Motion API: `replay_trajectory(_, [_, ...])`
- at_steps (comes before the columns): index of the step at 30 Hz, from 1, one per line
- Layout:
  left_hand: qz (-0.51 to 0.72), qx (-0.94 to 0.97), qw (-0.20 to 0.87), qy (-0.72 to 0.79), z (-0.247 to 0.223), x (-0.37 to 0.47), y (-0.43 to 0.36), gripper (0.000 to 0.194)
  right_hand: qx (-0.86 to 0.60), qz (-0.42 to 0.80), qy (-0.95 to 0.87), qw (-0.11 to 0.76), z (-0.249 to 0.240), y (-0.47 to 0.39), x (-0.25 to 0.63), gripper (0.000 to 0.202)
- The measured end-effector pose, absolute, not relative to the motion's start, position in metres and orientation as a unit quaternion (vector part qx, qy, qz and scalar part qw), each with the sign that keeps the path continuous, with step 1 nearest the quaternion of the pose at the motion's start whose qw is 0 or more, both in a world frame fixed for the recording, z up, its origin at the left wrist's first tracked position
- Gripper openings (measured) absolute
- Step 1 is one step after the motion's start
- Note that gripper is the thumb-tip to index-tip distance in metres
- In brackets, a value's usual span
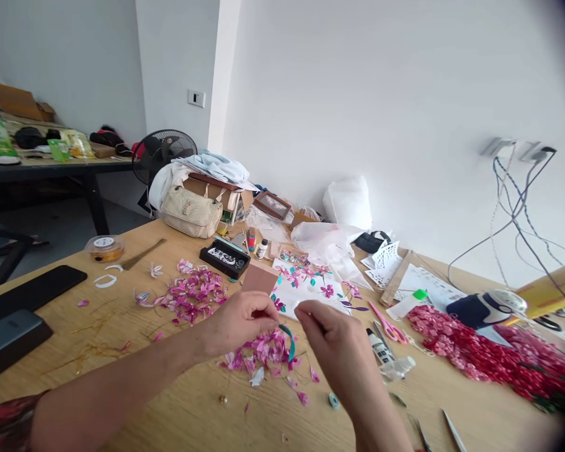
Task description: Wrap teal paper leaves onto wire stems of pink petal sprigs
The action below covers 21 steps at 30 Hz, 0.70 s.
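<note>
Over the table, my left hand point(242, 321) is closed in a pinch, with a curved teal strip point(290, 345) hanging at its fingertips. My right hand point(334, 336) is closed too, thumb against the fingers, a short gap away from the left; whatever it holds is hidden. Below both hands lies a loose pile of pink-purple petals point(268, 355). A bigger heap of pink petal flowers point(195, 292) is spread to the left. Behind my hands, finished-looking pink flowers with teal leaves point(327, 290) rest on a white sheet point(287, 289). A small teal roll point(334, 400) sits near my right wrist.
Pink scissors point(390, 326), a clear bottle point(398, 369) and red-pink flower bundles point(475, 348) lie to the right. Tweezers point(453, 430) are near the front edge. A black box point(225, 257) and beige bag point(192, 210) stand behind; a phone point(9, 339) is at left.
</note>
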<state>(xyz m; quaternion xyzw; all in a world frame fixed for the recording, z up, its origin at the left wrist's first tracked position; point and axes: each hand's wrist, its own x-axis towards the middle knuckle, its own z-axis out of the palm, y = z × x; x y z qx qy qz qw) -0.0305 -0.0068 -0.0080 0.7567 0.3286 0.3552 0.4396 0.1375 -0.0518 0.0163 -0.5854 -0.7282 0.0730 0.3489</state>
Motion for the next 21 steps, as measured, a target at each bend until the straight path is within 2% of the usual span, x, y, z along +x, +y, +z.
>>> replay_trajectory(3, [0.361,0.685,0.535,0.337,-0.007,-0.033,-0.008,0.008,-0.549,0.212,-0.703,0.398,0.003,-0.035,0.141,0.020])
replay_trajectory(6, [0.409,0.643,0.546,0.348,-0.011,-0.032,-0.005,0.009,-0.527,0.288,-0.660,0.451,-0.029,-0.034,0.128,0.024])
replay_trajectory(8, [0.433,0.647,0.512,0.364,-0.014,-0.031,-0.002,0.010,-0.553,0.248,-0.650,0.458,-0.047,-0.043,0.116,0.028])
replay_trajectory(11, [0.447,0.693,0.416,0.383,-0.016,-0.028,0.000,0.009,-0.581,0.116,-0.698,0.403,-0.052,-0.065,0.104,0.027])
replay_trajectory(14, [0.434,0.748,0.341,0.368,-0.015,-0.026,-0.002,0.014,-0.585,-0.029,-0.738,0.335,-0.030,-0.079,0.106,0.024])
replay_trajectory(16, [0.420,0.769,0.338,0.343,-0.013,-0.027,-0.005,0.014,-0.594,-0.086,-0.740,0.303,-0.007,-0.080,0.114,0.026])
replay_trajectory(19, [0.386,0.763,0.400,0.331,-0.009,-0.030,-0.009,0.010,-0.604,-0.061,-0.736,0.299,0.019,-0.066,0.132,0.024])
replay_trajectory(21, [0.359,0.737,0.467,0.331,-0.007,-0.032,-0.012,0.007,-0.585,0.053,-0.738,0.333,0.023,-0.051,0.141,0.023])
